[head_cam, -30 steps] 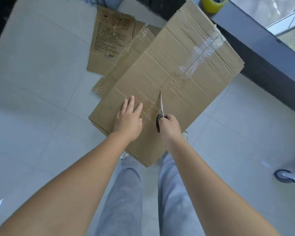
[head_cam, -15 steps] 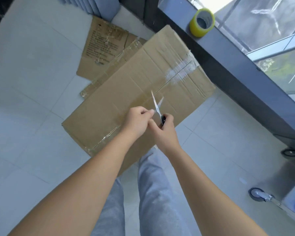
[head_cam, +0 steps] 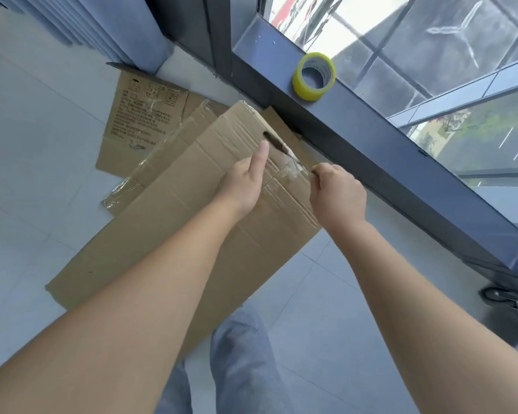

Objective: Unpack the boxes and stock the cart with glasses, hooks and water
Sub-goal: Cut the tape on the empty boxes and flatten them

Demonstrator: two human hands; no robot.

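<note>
Cardboard box [head_cam: 192, 222] is braced by the left hand [head_cam: 245, 186], fingers flat; right hand [head_cam: 337, 194] pinches clear tape [head_cam: 293, 168] (peel low, along the seam).

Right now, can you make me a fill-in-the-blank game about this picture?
1. The roll of tape on the window ledge is ____.
2. The flattened box is made of ____.
3. The right hand pinches clear ____ on the box.
4. The left hand rests on the ____.

Answers: yellow; cardboard; tape; box
</note>
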